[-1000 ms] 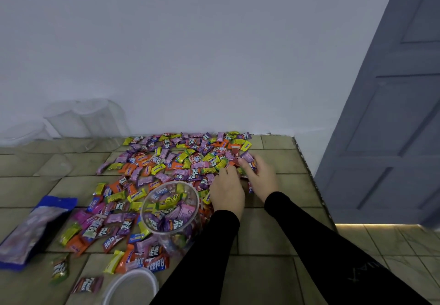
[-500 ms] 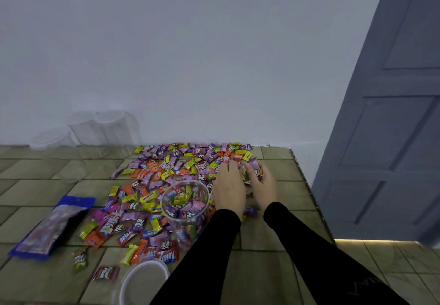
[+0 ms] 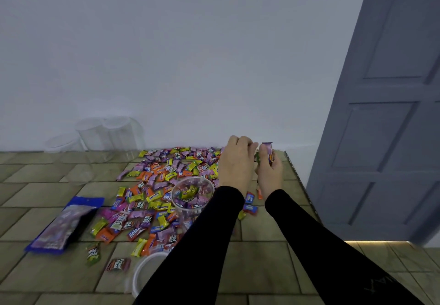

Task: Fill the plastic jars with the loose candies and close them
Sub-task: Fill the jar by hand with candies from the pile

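Note:
A heap of loose wrapped candies (image 3: 166, 178) in purple, orange, yellow and blue covers the tiled surface. In its middle stands an open clear plastic jar (image 3: 192, 195), partly filled with candies. My left hand (image 3: 235, 164) and my right hand (image 3: 270, 169) are raised together above the right end of the heap, just right of the jar. Both have curled fingers. The right hand grips several candies, a purple one sticking up at its fingertips. What my left hand holds is hidden behind its back. A white round lid (image 3: 148, 273) lies near the front, partly under my left sleeve.
Three empty clear jars (image 3: 107, 135) stand at the back left against the white wall. A blue and purple candy bag (image 3: 64, 223) lies flat at the left. The tiled surface's edge (image 3: 300, 181) runs along the right, with a grey door (image 3: 385, 114) beyond it.
Both hands have lifted off the heap with candies gathered between them. A few candies now lie on the tiles below the hands. The view has tilted up a little.

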`<state>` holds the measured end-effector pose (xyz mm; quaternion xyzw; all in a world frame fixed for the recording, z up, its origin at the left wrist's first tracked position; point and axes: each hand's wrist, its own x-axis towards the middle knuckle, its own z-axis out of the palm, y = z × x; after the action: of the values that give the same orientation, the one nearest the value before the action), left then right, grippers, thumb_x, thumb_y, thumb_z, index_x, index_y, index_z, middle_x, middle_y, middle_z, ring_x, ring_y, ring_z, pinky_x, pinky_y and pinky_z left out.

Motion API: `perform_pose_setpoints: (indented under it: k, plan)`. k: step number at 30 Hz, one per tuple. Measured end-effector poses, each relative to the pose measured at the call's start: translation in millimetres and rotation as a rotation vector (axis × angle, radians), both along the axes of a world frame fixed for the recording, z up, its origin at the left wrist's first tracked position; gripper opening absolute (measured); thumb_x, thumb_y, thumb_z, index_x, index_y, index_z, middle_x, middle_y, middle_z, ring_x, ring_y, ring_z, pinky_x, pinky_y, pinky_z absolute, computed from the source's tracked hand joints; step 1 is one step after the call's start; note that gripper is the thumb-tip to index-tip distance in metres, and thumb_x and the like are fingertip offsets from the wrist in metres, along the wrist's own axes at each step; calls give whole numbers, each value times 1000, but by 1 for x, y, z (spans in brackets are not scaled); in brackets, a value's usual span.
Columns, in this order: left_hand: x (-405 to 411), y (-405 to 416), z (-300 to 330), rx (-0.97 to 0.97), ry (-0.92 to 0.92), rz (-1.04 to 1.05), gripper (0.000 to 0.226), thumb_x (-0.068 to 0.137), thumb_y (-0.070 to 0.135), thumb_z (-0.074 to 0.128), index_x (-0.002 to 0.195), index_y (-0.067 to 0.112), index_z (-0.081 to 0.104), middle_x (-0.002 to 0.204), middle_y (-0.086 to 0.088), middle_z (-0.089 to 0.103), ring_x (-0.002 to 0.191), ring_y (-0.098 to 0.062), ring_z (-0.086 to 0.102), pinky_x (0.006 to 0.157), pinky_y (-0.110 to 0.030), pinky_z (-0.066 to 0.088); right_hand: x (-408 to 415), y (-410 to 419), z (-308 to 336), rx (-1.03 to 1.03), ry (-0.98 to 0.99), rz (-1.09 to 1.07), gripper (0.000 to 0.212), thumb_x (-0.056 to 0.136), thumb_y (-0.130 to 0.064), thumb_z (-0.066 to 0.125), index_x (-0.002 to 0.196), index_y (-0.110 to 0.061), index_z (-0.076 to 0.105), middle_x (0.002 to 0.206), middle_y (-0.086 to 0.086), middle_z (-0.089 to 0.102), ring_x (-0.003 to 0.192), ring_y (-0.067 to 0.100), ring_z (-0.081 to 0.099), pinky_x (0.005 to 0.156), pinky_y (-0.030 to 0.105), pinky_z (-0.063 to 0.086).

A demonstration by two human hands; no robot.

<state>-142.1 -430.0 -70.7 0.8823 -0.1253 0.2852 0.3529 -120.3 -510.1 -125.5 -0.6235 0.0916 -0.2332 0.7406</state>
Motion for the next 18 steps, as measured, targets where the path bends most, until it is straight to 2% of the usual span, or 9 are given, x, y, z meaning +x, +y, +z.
perform_pose_setpoints:
  k: [3,7,9,12,15,18]
  plan:
    - [-7,8,17,-61,-28,-20,28,100,31,50,101,7,64,100,-5,54,81,-18,56,70,-28,45,-6,8,17,-6,-59,6,32,83,-60,51,67,-32,54,66,-9,48,66,13,42,66,35,37]
    - [-13,27,32,-150,-45,-51,24,98,33,53,97,13,66,96,0,56,78,-7,49,67,-16,33,-14,25,37,44,-99,32,36,82,-62,51,73,-27,53,70,-1,45,61,13,37,62,35,34]
    - [-16,40,36,-203,-66,-71,21,97,33,55,94,14,67,92,1,57,77,-3,48,66,-12,33,-17,33,43,64,-125,42,38,89,-55,52,74,-21,49,64,-2,42,53,12,33,55,32,28]
    - [-24,64,38,-273,-104,-76,18,95,30,58,90,16,67,87,4,59,76,2,51,68,-5,35,-24,50,50,67,-151,55,36,93,-50,50,71,-22,50,60,-8,48,51,12,36,56,32,29]
    - [-30,84,34,-374,-101,-40,18,94,33,60,88,18,67,86,8,63,80,0,55,71,-9,39,-31,67,55,71,-176,85,43,88,-57,51,76,-16,50,66,0,47,53,16,33,57,36,28]
    - [-37,100,32,-551,-18,-32,22,94,39,59,90,19,68,85,9,67,77,-2,57,69,-14,44,-34,79,54,-20,-193,75,51,85,-65,48,80,-14,47,70,6,40,61,22,34,59,37,30]
